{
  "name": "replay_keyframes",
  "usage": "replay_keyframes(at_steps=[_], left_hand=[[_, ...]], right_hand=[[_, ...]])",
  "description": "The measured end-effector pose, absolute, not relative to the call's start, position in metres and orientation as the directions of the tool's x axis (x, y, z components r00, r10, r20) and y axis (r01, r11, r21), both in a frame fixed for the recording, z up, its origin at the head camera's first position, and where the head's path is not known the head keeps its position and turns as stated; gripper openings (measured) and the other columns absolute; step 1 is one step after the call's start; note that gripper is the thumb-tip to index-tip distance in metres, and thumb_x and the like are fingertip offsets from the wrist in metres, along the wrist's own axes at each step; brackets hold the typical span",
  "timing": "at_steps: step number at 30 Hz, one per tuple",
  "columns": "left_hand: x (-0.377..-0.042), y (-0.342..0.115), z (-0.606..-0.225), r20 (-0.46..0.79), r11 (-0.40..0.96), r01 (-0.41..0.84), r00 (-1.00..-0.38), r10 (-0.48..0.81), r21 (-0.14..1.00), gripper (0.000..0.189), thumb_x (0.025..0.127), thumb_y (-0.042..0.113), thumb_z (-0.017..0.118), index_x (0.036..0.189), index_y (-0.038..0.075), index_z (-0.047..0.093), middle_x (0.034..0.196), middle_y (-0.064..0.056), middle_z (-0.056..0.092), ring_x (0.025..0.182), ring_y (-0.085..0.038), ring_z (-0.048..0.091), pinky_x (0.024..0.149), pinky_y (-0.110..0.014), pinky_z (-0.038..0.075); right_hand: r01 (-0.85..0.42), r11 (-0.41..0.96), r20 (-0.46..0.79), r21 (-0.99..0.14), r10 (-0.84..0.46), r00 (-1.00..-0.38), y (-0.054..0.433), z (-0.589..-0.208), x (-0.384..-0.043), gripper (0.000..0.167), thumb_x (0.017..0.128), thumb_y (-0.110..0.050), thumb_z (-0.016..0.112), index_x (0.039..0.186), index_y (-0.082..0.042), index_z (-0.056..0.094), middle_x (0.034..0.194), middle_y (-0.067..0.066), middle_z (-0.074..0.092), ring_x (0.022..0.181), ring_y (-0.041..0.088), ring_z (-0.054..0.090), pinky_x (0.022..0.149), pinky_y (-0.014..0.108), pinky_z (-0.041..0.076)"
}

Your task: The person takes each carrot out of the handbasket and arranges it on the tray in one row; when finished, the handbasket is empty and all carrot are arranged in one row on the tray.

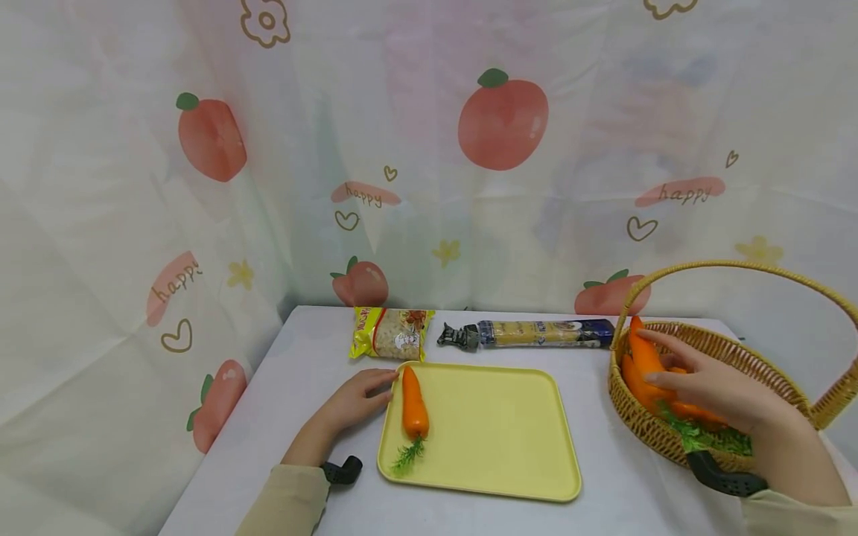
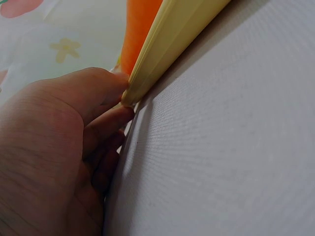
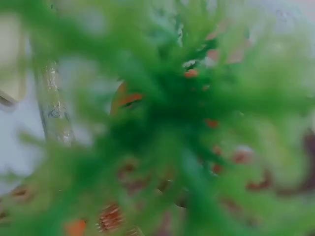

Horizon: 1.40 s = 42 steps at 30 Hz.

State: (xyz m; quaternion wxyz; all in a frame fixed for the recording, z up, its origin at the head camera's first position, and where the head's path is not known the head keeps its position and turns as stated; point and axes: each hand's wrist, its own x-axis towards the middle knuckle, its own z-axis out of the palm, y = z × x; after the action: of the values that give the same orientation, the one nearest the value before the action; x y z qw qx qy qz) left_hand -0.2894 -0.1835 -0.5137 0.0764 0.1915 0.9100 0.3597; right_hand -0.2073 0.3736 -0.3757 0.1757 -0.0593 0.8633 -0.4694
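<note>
Fruit-print cloth, far side; white counter below. Yellow tray, centre: single carrot along its left; rim pinched by my left hand. Wicker basket, right: held carrot, clamped in my right hand. Handling note: ease out gently, clear of the arched handle, tray steadied.
</note>
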Motion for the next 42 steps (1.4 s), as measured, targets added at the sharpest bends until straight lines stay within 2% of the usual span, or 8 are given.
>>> replay_keyframes(at_steps=[3,5,11,16,22,29,36,42], left_hand=[[-0.289,-0.184,-0.513,-0.003,0.671,0.292,-0.916,0.401,0.681,0.045,0.098,0.033,0.061,0.142,0.028,0.055,0.147,-0.001,0.052,0.142,-0.028,0.041,0.119,-0.054,0.031],[-0.288,-0.184,-0.512,-0.005,0.673,0.29,-0.917,0.4,0.68,0.045,0.098,0.033,0.061,0.142,0.027,0.056,0.148,-0.001,0.052,0.142,-0.028,0.041,0.119,-0.054,0.031],[-0.287,-0.183,-0.511,-0.006,0.673,0.288,-0.917,0.398,0.681,0.045,0.098,0.032,0.06,0.142,0.027,0.056,0.148,-0.001,0.052,0.142,-0.029,0.04,0.119,-0.055,0.03],[-0.287,-0.184,-0.512,-0.011,0.671,0.273,-0.922,0.386,0.689,0.045,0.098,0.034,0.06,0.142,0.028,0.055,0.148,-0.001,0.052,0.142,-0.028,0.04,0.119,-0.055,0.03],[-0.288,-0.184,-0.513,-0.014,0.67,0.268,-0.923,0.384,0.692,0.046,0.097,0.036,0.06,0.142,0.028,0.055,0.148,-0.001,0.051,0.142,-0.028,0.04,0.119,-0.055,0.03],[-0.29,-0.185,-0.514,0.001,0.665,0.292,-0.916,0.402,0.687,0.046,0.097,0.037,0.061,0.142,0.027,0.055,0.148,-0.001,0.052,0.143,-0.028,0.04,0.119,-0.054,0.03],[-0.29,-0.185,-0.514,0.004,0.658,0.297,-0.913,0.408,0.692,0.047,0.097,0.037,0.062,0.142,0.027,0.055,0.147,0.0,0.052,0.142,-0.027,0.041,0.119,-0.053,0.031],[-0.29,-0.184,-0.514,-0.004,0.658,0.284,-0.917,0.4,0.698,0.047,0.097,0.038,0.061,0.142,0.028,0.055,0.147,0.0,0.052,0.142,-0.028,0.041,0.119,-0.054,0.031]], right_hand=[[0.068,0.51,-0.242,-0.857,-0.284,-0.928,0.364,-0.377,-0.208,0.08,0.101,-0.026,0.056,0.16,-0.025,0.001,0.132,0.029,0.03,0.096,0.024,0.059,0.071,0.042,0.057],[0.058,0.517,-0.232,-0.854,-0.28,-0.932,0.357,-0.378,-0.208,0.083,0.101,-0.027,0.057,0.16,-0.025,-0.001,0.137,0.03,0.026,0.103,0.029,0.056,0.072,0.041,0.056],[0.056,0.591,-0.246,-0.805,-0.248,-0.937,0.339,-0.378,-0.206,0.089,0.099,-0.039,0.058,0.159,-0.029,-0.006,0.151,0.031,0.015,0.126,0.045,0.037,0.085,0.039,0.05],[0.062,0.594,-0.25,-0.802,-0.239,-0.938,0.326,-0.379,-0.206,0.092,0.096,-0.041,0.063,0.159,-0.032,-0.002,0.147,0.029,0.024,0.121,0.04,0.046,0.082,0.036,0.051],[0.046,0.574,-0.243,-0.817,-0.27,-0.932,0.312,-0.384,-0.21,0.093,0.095,-0.036,0.065,0.16,-0.027,0.0,0.145,0.031,0.025,0.122,0.039,0.046,0.086,0.035,0.05],[0.012,0.532,-0.222,-0.847,-0.333,-0.916,0.29,-0.389,-0.221,0.092,0.094,-0.031,0.067,0.16,-0.025,0.003,0.135,0.029,0.037,0.107,0.029,0.058,0.082,0.036,0.052],[0.02,0.509,-0.233,-0.861,-0.358,-0.904,0.265,-0.396,-0.23,0.091,0.093,-0.03,0.069,0.16,-0.024,0.007,0.133,0.028,0.041,0.097,0.026,0.06,0.08,0.035,0.054],[0.018,0.508,-0.242,-0.861,-0.379,-0.893,0.244,-0.401,-0.238,0.09,0.091,-0.031,0.071,0.159,-0.025,0.012,0.133,0.025,0.043,0.102,0.026,0.06,0.083,0.034,0.053]])
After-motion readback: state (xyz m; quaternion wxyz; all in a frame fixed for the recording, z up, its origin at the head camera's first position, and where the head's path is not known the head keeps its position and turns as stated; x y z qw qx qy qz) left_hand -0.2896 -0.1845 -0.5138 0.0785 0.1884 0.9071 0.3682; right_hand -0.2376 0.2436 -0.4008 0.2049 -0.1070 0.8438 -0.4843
